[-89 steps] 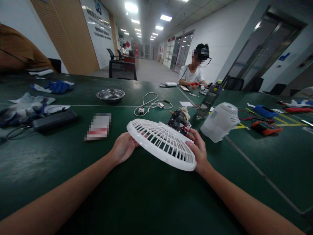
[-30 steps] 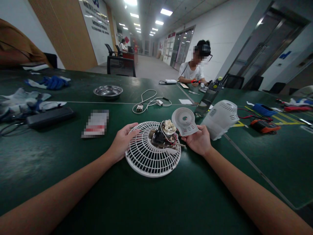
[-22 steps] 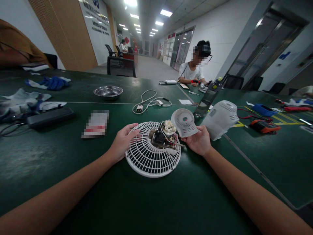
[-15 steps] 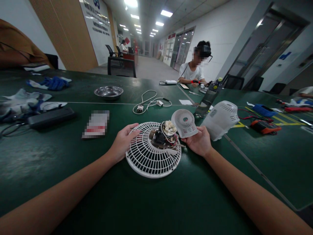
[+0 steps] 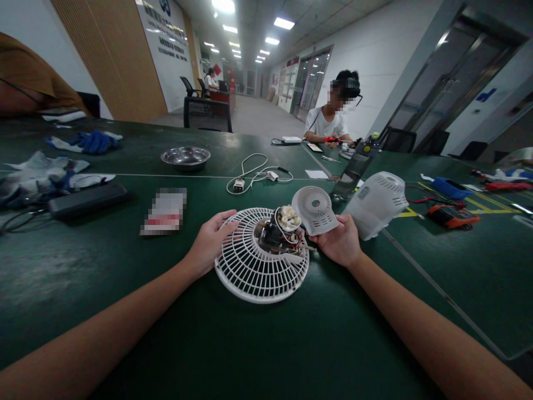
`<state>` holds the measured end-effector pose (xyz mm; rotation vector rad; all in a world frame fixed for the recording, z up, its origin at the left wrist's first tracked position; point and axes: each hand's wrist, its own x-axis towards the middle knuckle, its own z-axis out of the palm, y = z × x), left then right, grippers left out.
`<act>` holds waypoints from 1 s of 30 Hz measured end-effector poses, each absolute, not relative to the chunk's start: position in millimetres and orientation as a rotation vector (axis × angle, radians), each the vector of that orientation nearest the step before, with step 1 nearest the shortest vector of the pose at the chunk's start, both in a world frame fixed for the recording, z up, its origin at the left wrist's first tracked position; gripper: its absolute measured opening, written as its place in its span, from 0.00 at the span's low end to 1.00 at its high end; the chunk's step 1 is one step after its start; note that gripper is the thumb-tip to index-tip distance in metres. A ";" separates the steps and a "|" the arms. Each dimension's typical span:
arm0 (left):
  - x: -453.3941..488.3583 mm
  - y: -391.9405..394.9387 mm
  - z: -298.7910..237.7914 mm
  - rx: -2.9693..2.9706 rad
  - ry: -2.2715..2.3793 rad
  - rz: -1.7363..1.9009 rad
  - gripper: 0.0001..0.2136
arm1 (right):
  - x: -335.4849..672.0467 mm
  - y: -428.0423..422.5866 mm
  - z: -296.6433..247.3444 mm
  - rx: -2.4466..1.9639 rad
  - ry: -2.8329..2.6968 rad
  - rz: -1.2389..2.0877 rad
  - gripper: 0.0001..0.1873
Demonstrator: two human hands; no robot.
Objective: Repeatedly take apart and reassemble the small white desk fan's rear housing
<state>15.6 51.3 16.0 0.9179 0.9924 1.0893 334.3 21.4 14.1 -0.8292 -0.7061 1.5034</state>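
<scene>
A round white fan grille [image 5: 254,280] lies on the green table in front of me. At its centre sits a dark motor [image 5: 270,236] with wires and a cream plastic gear part [image 5: 288,218] on top. My left hand [image 5: 210,241] grips the grille's left rim, fingers over the ribs and thumb on top. In my right hand [image 5: 341,244] is a white vented plastic cover [image 5: 314,208], tilted up beside the motor. Just beyond that hand a larger white plastic housing [image 5: 377,205] stands on the table.
A dark bottle [image 5: 353,172] stands behind the housing. Farther off are a coiled white cable [image 5: 258,175] and a metal bowl [image 5: 185,158]. Gloves [image 5: 87,142] and a black power adapter [image 5: 88,201] lie left; an orange multimeter [image 5: 452,215] lies right. Across the table a person [image 5: 328,119] works with a red tool.
</scene>
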 end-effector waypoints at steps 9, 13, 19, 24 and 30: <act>14.0 51.8 14.6 0.935 0.984 1.073 0.21 | 336.8 22.2 11.8 -0.762 -0.767 1.532 0.19; 15.3 50.4 16.8 0.918 0.991 1.079 0.20 | 334.6 21.8 13.9 -0.766 -0.755 1.535 0.20; 16.1 49.6 19.2 0.918 1.000 1.067 0.21 | 334.3 21.6 13.9 -0.768 -0.759 1.532 0.20; 15.8 49.3 19.9 0.935 1.003 1.060 0.20 | 333.8 21.7 14.2 -0.775 -0.765 1.528 0.19; 16.4 50.9 16.9 0.919 0.995 1.087 0.20 | 331.1 21.2 16.8 -0.784 -0.764 1.524 0.19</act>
